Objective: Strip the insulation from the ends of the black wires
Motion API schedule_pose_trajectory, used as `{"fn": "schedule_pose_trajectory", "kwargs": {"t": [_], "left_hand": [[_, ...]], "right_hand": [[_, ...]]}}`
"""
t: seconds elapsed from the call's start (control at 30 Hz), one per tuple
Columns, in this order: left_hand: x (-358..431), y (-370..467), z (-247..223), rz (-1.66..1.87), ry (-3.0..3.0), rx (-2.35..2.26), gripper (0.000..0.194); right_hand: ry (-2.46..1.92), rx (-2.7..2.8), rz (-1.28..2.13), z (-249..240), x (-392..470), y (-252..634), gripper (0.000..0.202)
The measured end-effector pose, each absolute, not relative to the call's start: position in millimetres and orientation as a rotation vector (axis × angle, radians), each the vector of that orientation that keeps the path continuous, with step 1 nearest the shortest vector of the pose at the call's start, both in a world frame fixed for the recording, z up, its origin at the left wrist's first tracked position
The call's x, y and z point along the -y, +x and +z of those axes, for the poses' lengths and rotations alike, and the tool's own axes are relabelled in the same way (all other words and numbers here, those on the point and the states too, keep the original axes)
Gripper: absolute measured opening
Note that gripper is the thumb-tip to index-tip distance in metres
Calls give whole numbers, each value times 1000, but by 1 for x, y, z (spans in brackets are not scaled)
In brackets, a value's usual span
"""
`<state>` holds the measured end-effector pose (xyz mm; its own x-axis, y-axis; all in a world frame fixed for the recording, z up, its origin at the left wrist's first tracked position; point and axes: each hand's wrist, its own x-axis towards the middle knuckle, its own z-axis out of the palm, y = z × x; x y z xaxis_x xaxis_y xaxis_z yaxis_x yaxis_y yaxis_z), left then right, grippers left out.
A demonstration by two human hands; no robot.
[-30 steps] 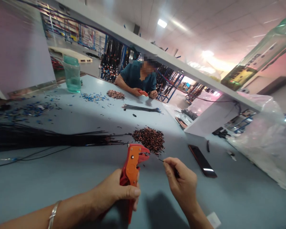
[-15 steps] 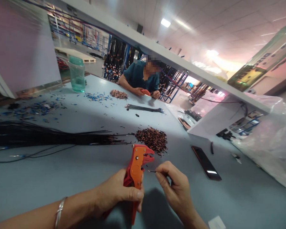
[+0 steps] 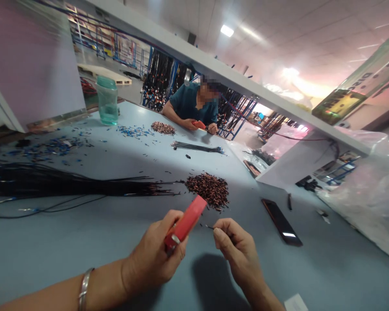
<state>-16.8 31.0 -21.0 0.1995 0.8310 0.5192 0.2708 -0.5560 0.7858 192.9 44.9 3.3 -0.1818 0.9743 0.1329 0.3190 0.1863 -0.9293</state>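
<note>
The bench point(image 3: 68, 242) is a wide pale-blue surface. On it, left of centre, lies a long bundle of black wires point(image 3: 68, 185), their ends pointing toward a heap of cut pieces point(image 3: 208, 190), dark and copper-coloured. A black phone point(image 3: 281, 222) lies flat to the right.

The left hand point(image 3: 152, 259) is clenched round the handle of a red-orange wire stripper point(image 3: 185, 223), held above the bench with its head tipped up toward the heap. Judged rigid and of moderate weight; the handle is the proper place to hold it, clear of the head.

The right hand point(image 3: 236, 250) pinches a short wire piece point(image 3: 210, 226) between thumb and forefinger, its tip projecting just beside the stripper, apart from it. Judged very light, thin and easily bent or dropped; best taken close behind the exposed end.

Across the bench a second person's hands point(image 3: 201, 126) rest on a like tool, well apart.
</note>
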Motion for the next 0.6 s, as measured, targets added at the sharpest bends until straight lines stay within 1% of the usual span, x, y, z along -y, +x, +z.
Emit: {"fn": "schedule_pose_trajectory", "kwargs": {"t": [0.07,0.1,0.23,0.33,0.47,0.6], "left_hand": [[-31,-16,-22,1424,2134,-1061,25],[-31,-15,-22,1430,2217,-1066,24],[-30,-9,-19,1297,2481,-1059,13],[-29,-7,-18,1234,2582,-1107,16],[-28,-7,-19,1235,2649,-1161,22],[-28,-8,-20,1216,2657,-1161,22]], "right_hand": [[-1230,1485,1225,2,-44,190,31],[-1214,1395,1319,2,-43,188,34],[-1154,1151,1547,6,-39,179,36],[-1131,1170,1598,10,-35,176,32],[-1125,1317,1563,8,-35,177,28],[-1125,1370,1534,4,-35,177,25]]}}
